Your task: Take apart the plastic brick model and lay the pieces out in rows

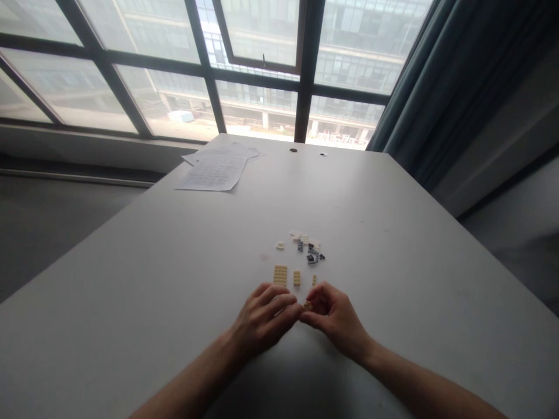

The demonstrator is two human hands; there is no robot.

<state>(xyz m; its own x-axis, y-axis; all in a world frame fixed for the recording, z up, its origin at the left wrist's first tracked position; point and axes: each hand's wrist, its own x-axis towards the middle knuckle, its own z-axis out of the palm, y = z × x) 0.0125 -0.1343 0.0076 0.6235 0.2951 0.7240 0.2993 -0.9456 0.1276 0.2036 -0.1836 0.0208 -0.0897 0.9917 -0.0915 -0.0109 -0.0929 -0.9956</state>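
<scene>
My right hand (338, 319) is closed in a pinch on a small tan building brick (307, 305), mostly covered by the fingertips. From the other side, the fingertips of my left hand (267, 314) meet the same brick, its fingers curved and close together. Just beyond the left fingers lies a wide tan studded plate (280, 274), its near edge partly hidden. A smaller tan brick (297, 278) sits to its right, and a narrow tan piece (314, 280) is close to my right fingers.
Farther off is a loose cluster of white, grey and black bricks (312, 249), with one white piece (280, 247) apart on its left. Printed papers (213, 169) lie at the far left of the white table (393, 244). Windows and a blue curtain (419, 81) stand behind.
</scene>
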